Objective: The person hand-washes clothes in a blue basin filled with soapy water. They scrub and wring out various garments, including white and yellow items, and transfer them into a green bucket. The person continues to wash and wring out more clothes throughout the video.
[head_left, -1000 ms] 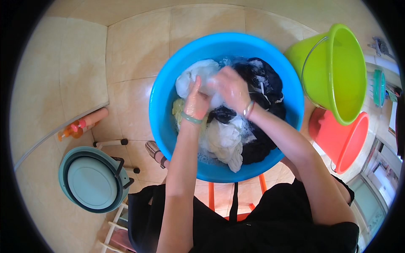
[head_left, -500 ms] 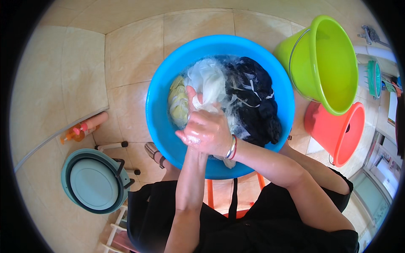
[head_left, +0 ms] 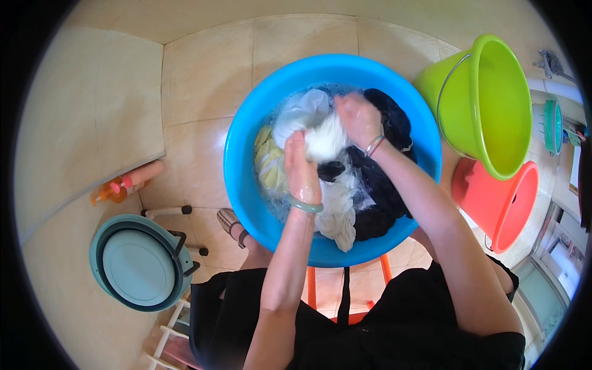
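Observation:
Soapy water and wet laundry fill a large blue basin [head_left: 237,203]. Over it, a bunched white cloth [head_left: 327,140], smeared by motion, stretches between my hands. My left hand [head_left: 301,171], with a green bangle at the wrist, grips its left side. On the upper right side, my right hand [head_left: 361,118] is closed on the cloth, its fingers partly blurred. Dark garments [head_left: 385,191] lie in the right half of the basin. At the left sits yellowish fabric [head_left: 269,161]. Other white laundry [head_left: 337,209] rests toward the near rim.
A green bucket [head_left: 453,92] and a red bucket [head_left: 487,191] stand to the right. Left of me are a grey-green folding basin [head_left: 139,265] and bottles [head_left: 132,179] along the wall. An orange stool [head_left: 311,290] shows below the basin.
My hands were together over the white cloth, right above left. Now they are apart, the right one farther off to the right, with the cloth between them. The view has shifted slightly.

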`<state>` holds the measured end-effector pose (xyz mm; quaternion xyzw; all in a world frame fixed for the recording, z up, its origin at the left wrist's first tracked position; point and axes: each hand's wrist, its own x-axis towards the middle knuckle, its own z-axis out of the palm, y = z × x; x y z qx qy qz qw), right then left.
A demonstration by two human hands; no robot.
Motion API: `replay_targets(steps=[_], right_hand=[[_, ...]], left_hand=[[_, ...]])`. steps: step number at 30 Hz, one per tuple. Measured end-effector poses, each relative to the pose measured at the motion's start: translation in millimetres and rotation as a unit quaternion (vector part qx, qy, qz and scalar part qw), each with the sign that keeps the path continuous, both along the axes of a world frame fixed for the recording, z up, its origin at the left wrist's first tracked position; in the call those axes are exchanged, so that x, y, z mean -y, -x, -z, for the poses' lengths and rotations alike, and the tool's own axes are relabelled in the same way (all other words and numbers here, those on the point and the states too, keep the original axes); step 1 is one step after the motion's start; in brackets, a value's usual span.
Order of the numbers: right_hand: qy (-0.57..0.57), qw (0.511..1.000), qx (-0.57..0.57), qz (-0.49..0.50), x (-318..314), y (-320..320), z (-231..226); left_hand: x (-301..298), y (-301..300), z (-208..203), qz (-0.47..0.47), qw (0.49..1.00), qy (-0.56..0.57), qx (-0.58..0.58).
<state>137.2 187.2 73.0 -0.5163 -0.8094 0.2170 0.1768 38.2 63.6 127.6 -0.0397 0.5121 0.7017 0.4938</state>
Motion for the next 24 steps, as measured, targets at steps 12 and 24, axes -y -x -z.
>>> replay_targets(steps=[12,24], right_hand=[[0.107,0.969,0.208,-0.083,0.7,36.8,35.0],[0.018,0.930,-0.190,-0.313,125.4,5.2,-129.8]], left_hand=[[-2.9,60.3,142.0,0.090,0.990,0.109,-0.024],[-1.6,36.1,21.6,0.122,0.910,-0.214,0.333]])
